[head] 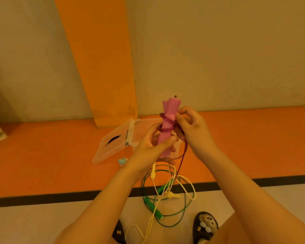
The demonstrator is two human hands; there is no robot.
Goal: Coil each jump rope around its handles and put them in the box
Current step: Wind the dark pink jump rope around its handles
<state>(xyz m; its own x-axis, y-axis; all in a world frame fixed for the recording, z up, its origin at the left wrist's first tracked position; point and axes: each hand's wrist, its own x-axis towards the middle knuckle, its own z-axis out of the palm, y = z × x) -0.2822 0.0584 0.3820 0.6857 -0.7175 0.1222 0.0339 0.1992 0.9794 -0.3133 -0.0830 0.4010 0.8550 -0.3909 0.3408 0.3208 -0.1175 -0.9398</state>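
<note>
The pink handles (167, 110) stand upright in the left hand (151, 147), which grips their lower half. The right hand (194, 132) pinches the purple rope (168, 120) looped around them. The clear box (143, 127) sits just behind. A green rope (149, 202) and a yellow rope (153, 175) lie on the floor (60, 155) below.

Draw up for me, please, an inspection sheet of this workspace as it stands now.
Surface: floor, orange with a black line, grey nearer the person.
Job's things: pink handles held upright together, dark red rope looped round them a few turns, the rest hanging; clear box behind, lid open; green rope and yellow rope uncoiled, overlapping on the floor.
Clutter: small light blue thing beside the lid, partly hidden.
Hands: left hand grips the pink handles; right hand pinches the dark red rope beside the coils.
Cables: nothing seen.
Surroundings: wall with an orange stripe; patterned slipper at the bottom edge.
</note>
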